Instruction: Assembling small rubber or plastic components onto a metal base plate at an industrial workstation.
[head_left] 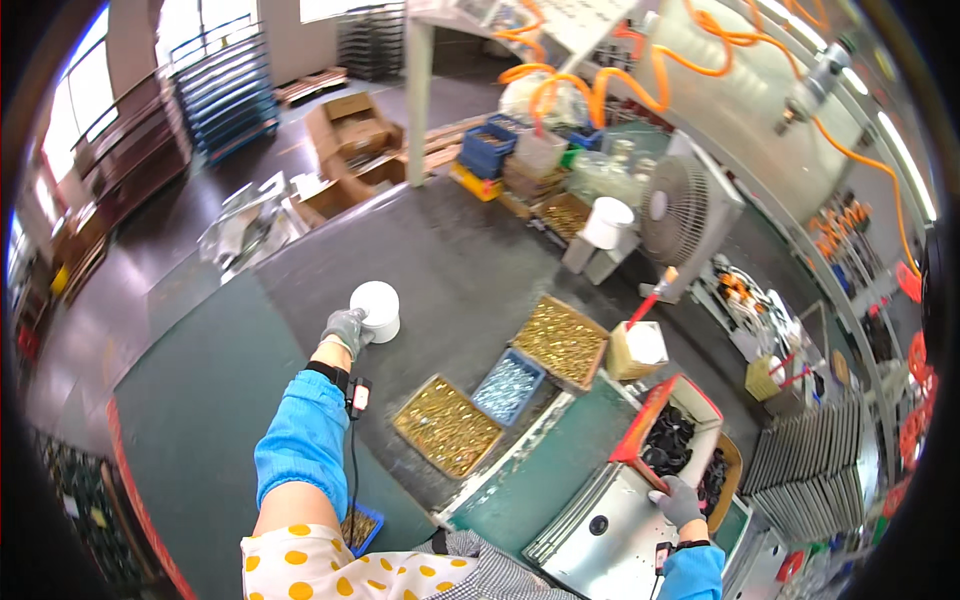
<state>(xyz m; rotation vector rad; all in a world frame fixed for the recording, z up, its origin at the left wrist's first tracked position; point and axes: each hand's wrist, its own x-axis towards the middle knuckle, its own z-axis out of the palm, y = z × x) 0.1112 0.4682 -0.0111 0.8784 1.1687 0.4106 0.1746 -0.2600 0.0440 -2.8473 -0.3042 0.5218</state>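
Observation:
My left hand (346, 330), in a grey glove, is closed on the side of a white round tub (375, 311) on the dark tabletop. At the lower right, my gloved right hand (681, 503) grips the near edge of a red box (640, 425) with a pale inside. Black parts (669, 440) lie in that box. Beneath it and beside my right hand is a stack of flat silver metal panels (598, 540). A brown carton (730, 480) with more black parts stands against the box's right side.
Two trays of brass-coloured screws (448, 428) (562, 340) flank a blue tray of silver screws (508, 386) mid-table. A fan (675, 210) and blue bins (487, 150) stand at the back. Orange coiled hoses (660, 75) hang overhead. Finned metal parts (810, 460) are stacked at right.

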